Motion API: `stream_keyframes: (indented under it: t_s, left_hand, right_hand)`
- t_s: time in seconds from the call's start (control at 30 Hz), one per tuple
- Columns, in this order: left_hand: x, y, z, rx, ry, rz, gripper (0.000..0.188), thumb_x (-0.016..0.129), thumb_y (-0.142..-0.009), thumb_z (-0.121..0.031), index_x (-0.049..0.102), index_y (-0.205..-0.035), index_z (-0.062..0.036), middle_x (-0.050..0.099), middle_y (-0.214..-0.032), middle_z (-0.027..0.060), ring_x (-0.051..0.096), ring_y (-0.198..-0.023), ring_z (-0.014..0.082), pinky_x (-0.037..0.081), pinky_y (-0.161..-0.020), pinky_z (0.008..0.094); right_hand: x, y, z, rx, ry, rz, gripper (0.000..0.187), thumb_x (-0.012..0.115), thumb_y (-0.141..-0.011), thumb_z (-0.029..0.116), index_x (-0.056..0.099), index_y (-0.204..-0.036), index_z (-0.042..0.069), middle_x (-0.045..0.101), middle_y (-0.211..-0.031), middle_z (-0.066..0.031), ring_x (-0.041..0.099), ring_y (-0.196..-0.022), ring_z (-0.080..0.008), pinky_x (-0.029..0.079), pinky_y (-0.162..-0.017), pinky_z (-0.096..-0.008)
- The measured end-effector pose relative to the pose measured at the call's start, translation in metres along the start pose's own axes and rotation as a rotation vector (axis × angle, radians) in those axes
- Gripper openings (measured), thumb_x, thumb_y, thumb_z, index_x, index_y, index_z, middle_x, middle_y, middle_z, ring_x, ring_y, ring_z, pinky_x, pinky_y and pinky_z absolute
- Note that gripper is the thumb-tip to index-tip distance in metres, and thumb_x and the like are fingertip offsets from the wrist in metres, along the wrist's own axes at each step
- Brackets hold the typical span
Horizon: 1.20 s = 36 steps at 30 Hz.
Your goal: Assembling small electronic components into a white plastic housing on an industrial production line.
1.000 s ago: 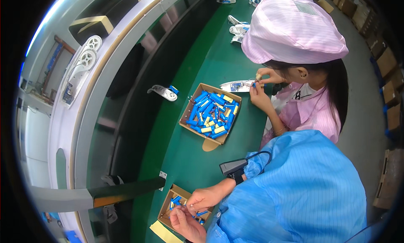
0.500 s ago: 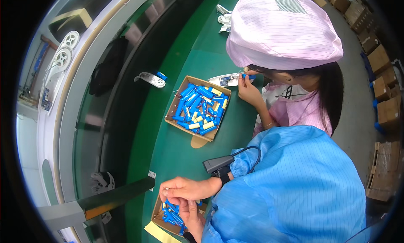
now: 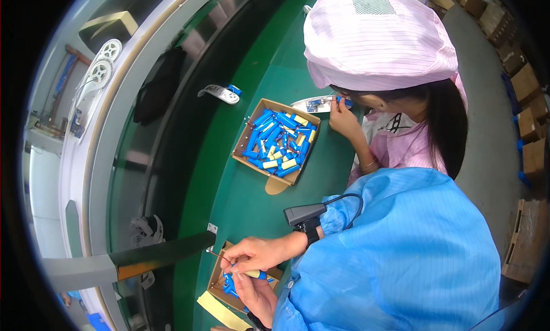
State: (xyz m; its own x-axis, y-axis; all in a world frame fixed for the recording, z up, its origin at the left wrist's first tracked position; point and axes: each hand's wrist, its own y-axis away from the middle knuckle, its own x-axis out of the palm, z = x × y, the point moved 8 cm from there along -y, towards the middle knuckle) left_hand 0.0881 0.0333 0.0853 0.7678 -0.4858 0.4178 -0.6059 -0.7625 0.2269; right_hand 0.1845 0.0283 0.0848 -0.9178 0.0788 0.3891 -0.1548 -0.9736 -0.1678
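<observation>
My left hand (image 3: 256,296) is closed around a blue cylindrical battery (image 3: 262,275) with a yellow band, its thumb along the near side. Just above it my right hand (image 3: 252,255), with a black strap at the wrist, pinches the battery's thin red wire (image 3: 219,255), whose end sticks out to the left. The fingertips of both hands almost meet. Below them is a cardboard box (image 3: 215,279) of more blue batteries, partly hidden by my hands.
Farther up the green table stands a second cardboard box (image 3: 274,185) full of batteries. Beside it a co-worker in a pink cap (image 3: 378,38) handles a white part (image 3: 303,106) with a circuit board. A dark bar (image 3: 163,248) juts in from the left. Another white part (image 3: 220,93) lies beyond.
The battery with its yellow band and red wire now shows between my hands. My right hand has opened out a little from its tighter pinch. The whole view has shifted slightly.
</observation>
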Motion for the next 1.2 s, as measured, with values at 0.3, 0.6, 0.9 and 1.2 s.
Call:
stream_keyframes:
  t_s: [0.3, 0.6, 0.9, 1.2]
  left_hand:
    - [-0.005, 0.013, -0.01, -0.01, 0.035, 0.085, 0.036, 0.046, -0.097, -0.014, 0.044, -0.128, 0.005, 0.054, -0.123, 0.0132, 0.054, -0.112, 0.0205, 0.045, -0.095, 0.0354]
    - [0.002, 0.016, -0.006, -0.102, 0.005, 0.107, 0.033, 0.05, -0.096, -0.018, 0.05, -0.123, 0.0012, 0.062, -0.111, 0.0148, 0.065, -0.094, 0.0258, 0.053, -0.083, 0.0342]
    - [-0.005, 0.017, -0.005, -0.076, 0.151, 0.101, 0.032, 0.052, -0.095, -0.016, 0.051, -0.121, 0.0007, 0.062, -0.109, 0.0135, 0.065, -0.096, 0.0261, 0.054, -0.083, 0.0341]
    - [-0.012, 0.019, -0.016, 0.078, 0.088, -0.048, 0.028, 0.06, -0.089, -0.007, 0.052, -0.116, -0.0015, 0.061, -0.109, 0.0103, 0.062, -0.1, 0.021, 0.051, -0.09, 0.0347]
  right_hand:
    - [0.007, 0.008, 0.005, 0.273, -0.118, 0.045, 0.024, 0.056, -0.092, 0.017, 0.061, -0.112, 0.006, 0.062, -0.092, 0.0012, 0.055, -0.071, -0.0027, 0.047, -0.051, -0.0183]
    - [0.005, 0.013, 0.009, 0.312, -0.304, 0.03, 0.031, 0.053, -0.094, 0.019, 0.056, -0.119, 0.0, 0.063, -0.107, -0.0076, 0.059, -0.093, -0.01, 0.048, -0.081, -0.0228]
    - [0.007, 0.013, 0.022, 0.225, -0.067, 0.01, 0.026, 0.058, -0.09, 0.011, 0.059, -0.113, -0.001, 0.063, -0.102, -0.0089, 0.06, -0.087, -0.0097, 0.05, -0.074, -0.0217]
    - [-0.001, 0.016, 0.053, -0.109, 0.497, -0.125, 0.012, 0.062, -0.08, 0.002, 0.065, -0.091, -0.001, 0.063, -0.078, -0.0076, 0.062, -0.069, -0.0131, 0.049, -0.058, -0.0265]
